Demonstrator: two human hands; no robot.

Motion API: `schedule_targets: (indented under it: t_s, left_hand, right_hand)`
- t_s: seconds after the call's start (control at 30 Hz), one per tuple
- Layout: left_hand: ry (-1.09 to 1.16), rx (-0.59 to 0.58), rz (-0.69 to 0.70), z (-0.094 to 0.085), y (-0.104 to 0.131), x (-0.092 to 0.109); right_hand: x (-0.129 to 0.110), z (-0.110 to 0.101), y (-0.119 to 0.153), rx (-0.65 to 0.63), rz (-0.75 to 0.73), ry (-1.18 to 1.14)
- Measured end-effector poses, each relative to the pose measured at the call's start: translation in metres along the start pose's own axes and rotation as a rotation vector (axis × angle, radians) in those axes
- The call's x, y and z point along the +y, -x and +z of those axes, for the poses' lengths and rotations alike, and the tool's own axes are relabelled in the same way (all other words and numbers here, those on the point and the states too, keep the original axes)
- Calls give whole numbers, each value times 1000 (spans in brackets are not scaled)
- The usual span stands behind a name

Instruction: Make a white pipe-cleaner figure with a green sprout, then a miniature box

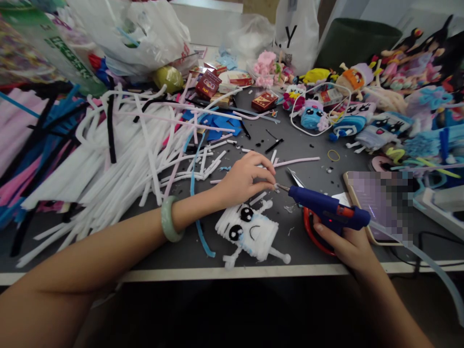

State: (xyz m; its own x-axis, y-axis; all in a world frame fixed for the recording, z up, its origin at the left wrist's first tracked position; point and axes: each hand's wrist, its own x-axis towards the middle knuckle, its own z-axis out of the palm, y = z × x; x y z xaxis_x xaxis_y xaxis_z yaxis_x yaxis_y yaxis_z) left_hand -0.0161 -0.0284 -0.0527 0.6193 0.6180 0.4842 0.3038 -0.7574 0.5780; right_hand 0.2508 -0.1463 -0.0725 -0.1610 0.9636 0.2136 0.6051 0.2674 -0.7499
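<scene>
Left grip (252, 176): thumb and fingertips pinched together on a small whitish bit (276, 186), right at the metal nozzle (283, 188) of the glue gun. Bit is tiny and blurred, so probably fluff or glue, can't confirm. Green bangle (169, 220) on that wrist.

Right grip (350, 244): wrapped round the handle of the blue glue gun (319, 205), nozzle aimed left at my left fingertips. Small red light on its side; translucent glue stick (431, 263) trails out the back to the right.

White fuzzy doll (255, 232) lies face up on the desk (239, 273), just on the near side of my left grip, close to the near edge. Black eyes, curved mouth, tilted, held by neither grip.

Scissors (295, 178) on the far side of the gun, partly covered. Red round rim (308, 227) under the gun, mostly hidden. Phone (384, 208) just to the right, screen pixelated. Rubber band (333, 155) farther off.

Left side: big heap of white pipe cleaners (105, 193), with pink, blue and black ones. Blue strip (197, 222) between heap and doll. Far right: group of coloured dolls (351, 121). Plastic bag (145, 36) at far left.
</scene>
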Motion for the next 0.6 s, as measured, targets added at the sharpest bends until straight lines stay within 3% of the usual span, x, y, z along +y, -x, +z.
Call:
schedule_targets:
  t_s: [0.17, 0.6]
  left_hand:
    - [6, -3, 12, 0, 0, 1]
    - [13, -14, 8, -1, -1, -1]
  right_hand:
    - [-3, -1, -2, -18, -63, -7]
    - [0, 0, 1, 2, -25, -39]
